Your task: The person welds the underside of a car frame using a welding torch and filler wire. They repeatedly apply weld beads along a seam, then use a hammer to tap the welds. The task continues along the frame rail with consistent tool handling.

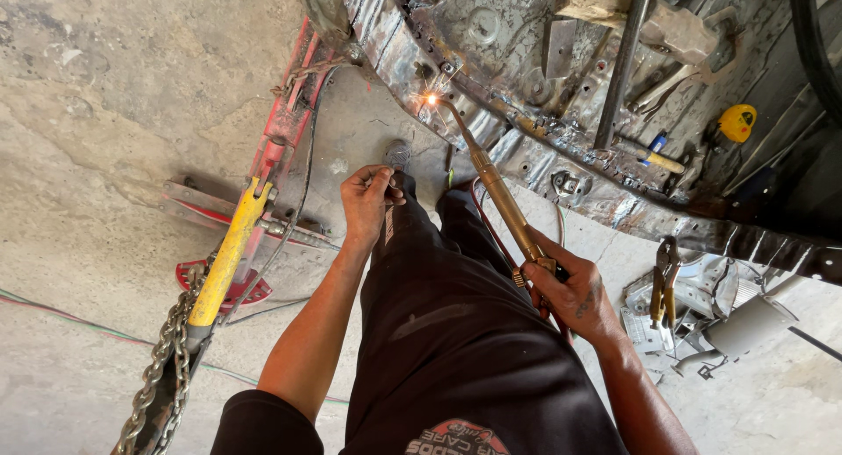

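R hand (566, 290) fist-wrapped on brass torch (502, 196), flame at panel seam (431, 98). L hand (368, 201) curled on knee. Best: keep tip steady, near seam.

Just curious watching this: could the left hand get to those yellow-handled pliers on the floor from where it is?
Probably not easily. The left hand rests on the knee, while the pliers lie beyond the right hand holding the torch, so both block the way.
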The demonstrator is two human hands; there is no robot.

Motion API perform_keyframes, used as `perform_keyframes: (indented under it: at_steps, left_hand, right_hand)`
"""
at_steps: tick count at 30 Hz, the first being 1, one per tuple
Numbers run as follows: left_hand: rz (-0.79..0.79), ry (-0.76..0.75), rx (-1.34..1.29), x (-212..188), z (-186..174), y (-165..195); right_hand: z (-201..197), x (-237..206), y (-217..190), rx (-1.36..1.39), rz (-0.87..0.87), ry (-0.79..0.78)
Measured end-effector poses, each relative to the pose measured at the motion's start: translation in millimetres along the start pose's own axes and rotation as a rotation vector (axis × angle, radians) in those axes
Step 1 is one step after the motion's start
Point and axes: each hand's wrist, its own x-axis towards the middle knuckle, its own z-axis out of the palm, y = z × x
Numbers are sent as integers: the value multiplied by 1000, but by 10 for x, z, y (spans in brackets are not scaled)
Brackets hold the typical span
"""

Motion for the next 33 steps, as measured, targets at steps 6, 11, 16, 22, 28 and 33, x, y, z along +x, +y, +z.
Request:
perform_keyframes:
  at_steps: [6, 11, 16, 22, 28, 33]
  left_hand:
    - [13, 3, 1, 26, 29, -10]
    - [-3, 2, 11, 21, 29, 4]
    - [-3, 2, -3, 17, 24, 21]
    - [0, 11, 17, 34, 30, 26]
    - [3, -7, -5, 41, 22, 12]
    - [13, -5, 6, 52, 28, 16]
  right_hand:
    - [1, -14, -14, 9, -1, 1]
    - [11, -14, -19, 15, -19, 1]
    - [20, -15, -19, 42, -38, -7]
    - [26, -16, -22, 16, 0, 1]
    - [24, -24, -33, 20, 1, 4]
    - [33, -24, -47, 19, 14, 5]
